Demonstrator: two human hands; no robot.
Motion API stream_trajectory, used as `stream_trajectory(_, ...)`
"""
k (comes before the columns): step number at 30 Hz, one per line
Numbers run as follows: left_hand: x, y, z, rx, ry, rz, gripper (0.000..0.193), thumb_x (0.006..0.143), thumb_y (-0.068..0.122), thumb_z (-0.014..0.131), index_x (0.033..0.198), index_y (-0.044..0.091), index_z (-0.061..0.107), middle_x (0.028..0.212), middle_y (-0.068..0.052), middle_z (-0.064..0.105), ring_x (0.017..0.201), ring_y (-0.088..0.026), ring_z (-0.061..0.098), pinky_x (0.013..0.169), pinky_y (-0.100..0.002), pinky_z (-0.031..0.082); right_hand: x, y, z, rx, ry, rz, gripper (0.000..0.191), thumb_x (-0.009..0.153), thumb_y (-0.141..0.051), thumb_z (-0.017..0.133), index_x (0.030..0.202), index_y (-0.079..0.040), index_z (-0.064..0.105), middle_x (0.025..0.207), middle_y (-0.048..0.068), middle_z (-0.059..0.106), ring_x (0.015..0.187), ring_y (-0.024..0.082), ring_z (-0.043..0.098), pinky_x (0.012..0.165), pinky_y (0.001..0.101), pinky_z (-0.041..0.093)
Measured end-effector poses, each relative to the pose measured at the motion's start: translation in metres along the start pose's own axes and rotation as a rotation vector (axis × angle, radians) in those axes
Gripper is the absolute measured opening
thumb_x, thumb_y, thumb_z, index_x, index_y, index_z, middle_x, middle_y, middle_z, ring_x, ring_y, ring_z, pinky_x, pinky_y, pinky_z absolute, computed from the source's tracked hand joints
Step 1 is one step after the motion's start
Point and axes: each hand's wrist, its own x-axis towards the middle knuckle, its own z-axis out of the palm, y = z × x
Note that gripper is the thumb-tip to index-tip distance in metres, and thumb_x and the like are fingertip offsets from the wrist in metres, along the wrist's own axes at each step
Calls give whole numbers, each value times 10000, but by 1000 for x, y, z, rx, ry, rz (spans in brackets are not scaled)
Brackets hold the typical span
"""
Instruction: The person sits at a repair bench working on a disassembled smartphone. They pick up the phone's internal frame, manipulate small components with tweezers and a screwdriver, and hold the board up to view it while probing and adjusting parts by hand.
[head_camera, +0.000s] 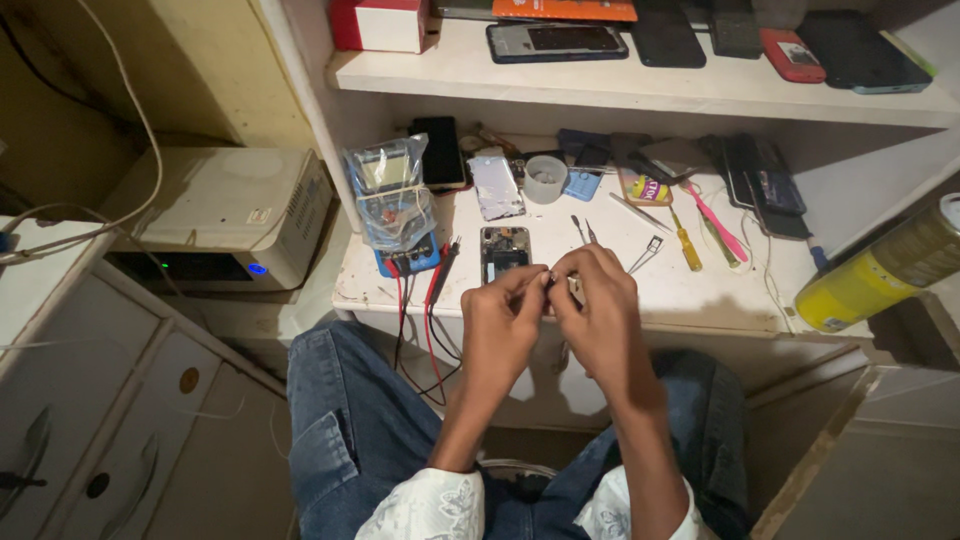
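Nearest the camera, at the bottom middle of the frame, are the person's knees in blue jeans and two white patterned sleeves. Above them, in the middle of the frame, the left hand (498, 325) and the right hand (597, 312) meet just in front of the tabletop (700, 295) edge. The fingers of both hands are pressed together at the tips and pinch one small metal part (551, 280) between them; it is too small to tell what it is.

Just beyond the hands, an opened phone (504, 252) lies flat on the tabletop with its inside showing. To its left is a meter wrapped in plastic (392, 200) with red and black leads (432, 300) hanging over the edge. To the right lie tweezers (647, 253), a yellow screwdriver (685, 243) and a pink tool (718, 226). A yellow spray can (885, 265) stands out at the right edge.

In my judgement, this fine work goes best with both wrists steady and close to the tabletop edge, with a light grip, and with the part held over the tabletop so it is not lost if it slips.
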Motion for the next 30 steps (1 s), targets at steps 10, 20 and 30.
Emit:
stream_trajectory(10,0,-2,2,53,31,-32,199,966,94,665,1048,-64,753,788,-115,780,696,-95,710,598,-258,562,-3,2,3,75,49,83,137,838,40,712,891,32,586,844,117,619,668,203,598,542,328,461)
stream_trajectory(20,5,-11,1,-209,39,-139,227,979,81,653,1100,-99,718,862,-126,778,741,-131,756,670,-241,603,-9,17,-13,284,158,366,144,976,69,502,895,26,613,846,98,679,645,132,556,581,287,479)
stream_trajectory(30,5,-14,0,-326,34,-152,228,982,76,660,1118,-96,721,872,-113,760,755,-137,745,684,-242,583,-1,15,-15,544,-56,381,112,995,-43,597,1081,17,637,1005,61,716,971,94,674,863,235,530)
